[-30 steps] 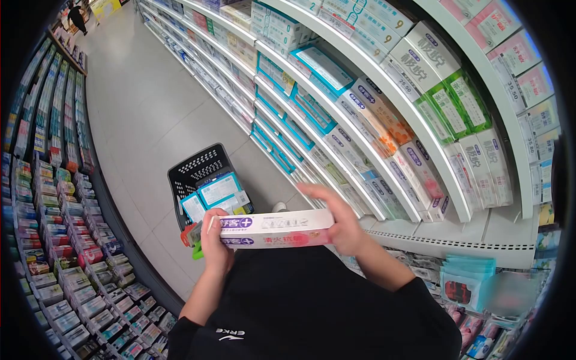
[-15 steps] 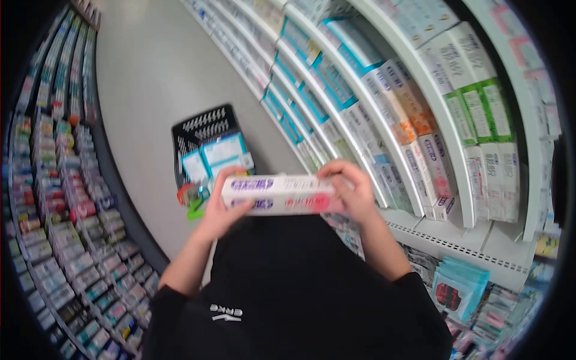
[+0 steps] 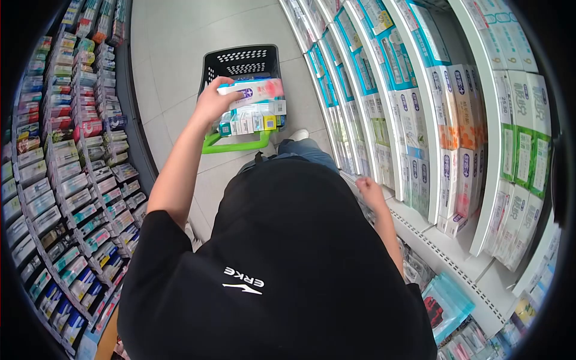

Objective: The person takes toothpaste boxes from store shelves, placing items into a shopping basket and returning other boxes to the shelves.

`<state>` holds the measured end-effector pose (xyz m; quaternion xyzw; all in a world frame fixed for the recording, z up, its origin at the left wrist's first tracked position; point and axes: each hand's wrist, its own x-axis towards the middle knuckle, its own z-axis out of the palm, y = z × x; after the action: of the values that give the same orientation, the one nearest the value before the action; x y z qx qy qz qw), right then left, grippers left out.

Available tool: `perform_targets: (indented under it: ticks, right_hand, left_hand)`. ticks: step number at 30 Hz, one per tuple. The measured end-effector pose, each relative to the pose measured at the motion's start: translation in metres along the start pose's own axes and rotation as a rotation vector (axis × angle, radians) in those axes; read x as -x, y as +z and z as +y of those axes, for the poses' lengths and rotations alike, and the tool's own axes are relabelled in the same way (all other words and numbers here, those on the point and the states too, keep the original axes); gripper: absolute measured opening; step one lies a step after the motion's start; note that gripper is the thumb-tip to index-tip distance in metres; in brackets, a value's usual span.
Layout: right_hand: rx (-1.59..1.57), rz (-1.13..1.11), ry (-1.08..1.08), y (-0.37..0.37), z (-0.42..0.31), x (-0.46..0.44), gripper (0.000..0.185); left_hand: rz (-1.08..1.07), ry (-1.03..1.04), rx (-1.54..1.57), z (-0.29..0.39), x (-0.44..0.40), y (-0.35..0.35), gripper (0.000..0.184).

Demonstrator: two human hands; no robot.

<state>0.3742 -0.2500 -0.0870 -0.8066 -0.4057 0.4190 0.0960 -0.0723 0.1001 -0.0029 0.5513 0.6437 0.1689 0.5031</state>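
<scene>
My left hand [image 3: 215, 101] is closed on one end of a long white toothpaste box [image 3: 267, 90] with a purple logo and a pink end. The box is over a black shopping basket [image 3: 207, 62] with a green handle [image 3: 237, 146]. Inside the basket lie several boxes, among them a white and teal carton and a small box with a yellow patch [image 3: 270, 122]. Low on the right, my right hand [image 3: 371, 193] hangs beside the shelf with its fingers curled and nothing visible in them.
Shelves [image 3: 429, 150] on the right hold rows of boxed goods. Teal packets [image 3: 447, 309] hang below them. A rack [image 3: 75, 180] of small packaged items runs along the left. Grey floor tiles [image 3: 174, 54] lie between, with a shoe [image 3: 298, 135] beside the basket.
The toothpaste box has gone from both hands to my left hand alone and moved forward over the basket. My right hand has let go and dropped down beside the shelf.
</scene>
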Motion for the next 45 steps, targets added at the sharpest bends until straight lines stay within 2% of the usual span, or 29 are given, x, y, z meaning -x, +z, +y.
perform_targets:
  ticks: [4, 7, 9, 13, 16, 20, 23, 27, 29, 31, 34, 37, 38, 41, 43, 45]
  right_hand:
    - [0.193, -0.095, 0.093, 0.019, 0.012, 0.031, 0.040]
    - [0.091, -0.028, -0.055, 0.088, 0.133, 0.018, 0.039]
    - [0.078, -0.039, -0.072, 0.103, 0.158, 0.021, 0.038]
    - [0.111, -0.113, 0.051, 0.087, 0.131, 0.043, 0.036]
    - [0.132, -0.127, 0.106, 0.074, 0.106, 0.057, 0.035]
    - [0.138, -0.123, 0.131, 0.066, 0.093, 0.067, 0.034]
    - [0.139, -0.108, 0.135, 0.063, 0.086, 0.070, 0.033]
    - [0.141, -0.081, 0.115, 0.060, 0.070, 0.071, 0.031]
    - [0.146, -0.055, 0.091, 0.058, 0.054, 0.068, 0.031]
    - [0.150, -0.013, 0.046, 0.053, 0.030, 0.061, 0.030]
    - [0.152, 0.078, -0.081, 0.042, -0.030, 0.034, 0.029]
    - [0.120, 0.129, -0.254, 0.027, -0.112, -0.010, 0.029]
    - [0.118, 0.086, -0.357, 0.023, -0.140, -0.021, 0.027]
    - [0.172, -0.021, -0.624, 0.031, -0.210, -0.054, 0.024]
    - [0.352, -0.144, -0.716, 0.048, -0.238, -0.079, 0.024]
    - [0.336, -0.174, -0.796, 0.061, -0.258, -0.087, 0.022]
  left_hand:
    - [0.139, -0.068, -0.363, -0.046, -0.049, 0.025, 0.053]
    - [0.176, -0.137, -0.319, -0.089, -0.089, 0.061, 0.059]
    - [0.172, -0.184, -0.361, -0.100, -0.100, 0.086, 0.061]
    - [0.071, -0.250, -0.360, -0.109, -0.107, 0.127, 0.066]
    - [0.012, -0.195, -0.289, -0.110, -0.098, 0.149, 0.071]
    - [-0.150, -0.032, -0.375, -0.120, -0.104, 0.160, 0.078]
    - [-0.149, 0.022, -0.397, -0.130, -0.106, 0.152, 0.081]
    - [-0.164, 0.045, -0.381, -0.096, -0.047, 0.101, 0.067]
    - [-0.180, 0.077, -0.490, -0.088, -0.011, 0.076, 0.063]
    - [-0.187, -0.004, -0.621, -0.081, 0.022, 0.056, 0.068]
    - [-0.172, 0.014, -0.764, -0.094, 0.049, 0.035, 0.065]
    - [-0.312, 0.250, -0.786, -0.124, 0.056, 0.024, 0.071]
    - [-0.318, 0.300, -0.804, -0.119, 0.059, 0.023, 0.074]
    - [-0.182, 0.423, -0.829, -0.124, 0.060, 0.029, 0.070]
    - [-0.088, 0.483, -0.877, -0.127, 0.057, 0.030, 0.070]
    - [-0.041, 0.521, -0.856, -0.126, 0.057, 0.030, 0.069]
